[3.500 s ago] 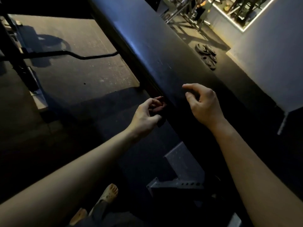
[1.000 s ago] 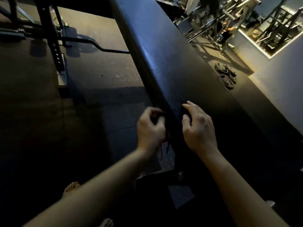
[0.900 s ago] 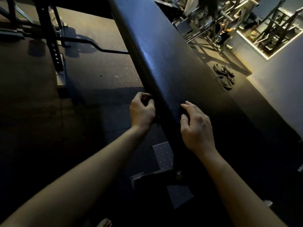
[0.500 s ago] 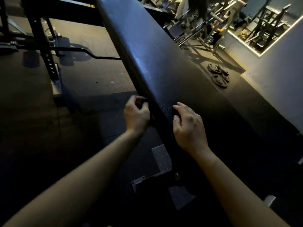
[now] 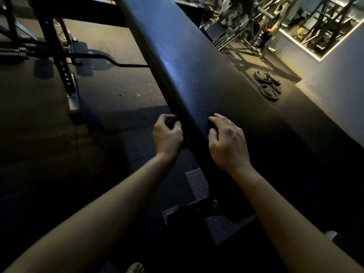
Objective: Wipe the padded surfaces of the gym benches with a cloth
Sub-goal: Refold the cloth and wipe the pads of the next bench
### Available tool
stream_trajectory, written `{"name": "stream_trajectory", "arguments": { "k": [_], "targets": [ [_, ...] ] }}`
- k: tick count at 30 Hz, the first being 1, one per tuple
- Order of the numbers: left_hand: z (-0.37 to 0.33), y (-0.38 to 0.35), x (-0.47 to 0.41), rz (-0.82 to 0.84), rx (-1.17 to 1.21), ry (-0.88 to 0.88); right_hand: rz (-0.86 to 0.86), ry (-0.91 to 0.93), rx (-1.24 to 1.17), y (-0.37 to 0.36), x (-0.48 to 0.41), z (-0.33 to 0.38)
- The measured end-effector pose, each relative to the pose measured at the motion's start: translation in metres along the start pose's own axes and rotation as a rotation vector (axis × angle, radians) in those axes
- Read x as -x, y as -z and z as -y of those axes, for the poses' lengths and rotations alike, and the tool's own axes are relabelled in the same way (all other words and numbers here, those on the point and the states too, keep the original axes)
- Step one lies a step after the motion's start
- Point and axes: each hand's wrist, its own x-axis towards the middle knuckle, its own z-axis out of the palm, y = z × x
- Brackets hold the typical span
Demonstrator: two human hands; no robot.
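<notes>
Bench pad point(image 5: 189, 71) pinched at its edge by left hand's point(image 5: 167, 134) curled fingers point(image 5: 166, 119). Touched on top by right hand point(image 5: 228, 144), fingers relaxed.

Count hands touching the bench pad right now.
2. The left hand curls against the left edge of the bench pad; the right hand rests its fingertips on the pad's top, just beside it. Both are in plain view, none hidden.
</notes>
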Motion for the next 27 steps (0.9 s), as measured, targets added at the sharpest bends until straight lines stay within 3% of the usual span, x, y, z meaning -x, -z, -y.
{"name": "stream_trajectory", "arguments": {
  "k": [3,8,11,14,16,20,27],
  "targets": [
    [0.003,-0.002,0.031,-0.01,0.011,-0.003,-0.003,0.006,-0.003,-0.001,0.001,0.0],
    [0.013,0.015,0.146,0.238,0.108,0.04,-0.018,0.006,-0.003,-0.002,-0.001,-0.002],
    [0.011,0.004,0.084,0.111,0.051,-0.008,-0.013,0.008,-0.007,-0.002,-0.002,-0.003],
    [0.006,-0.006,0.032,-0.037,0.116,0.078,-0.013,0.006,-0.014,-0.002,0.0,-0.002],
    [0.007,-0.012,0.058,-0.068,0.128,0.093,-0.012,0.01,-0.021,-0.001,0.0,-0.002],
    [0.016,0.001,0.154,0.097,0.224,0.226,-0.019,0.01,-0.027,-0.001,0.0,-0.003],
    [0.0,-0.014,-0.007,-0.073,0.259,0.11,-0.01,0.019,-0.035,0.0,0.0,-0.002]
  ]
}}
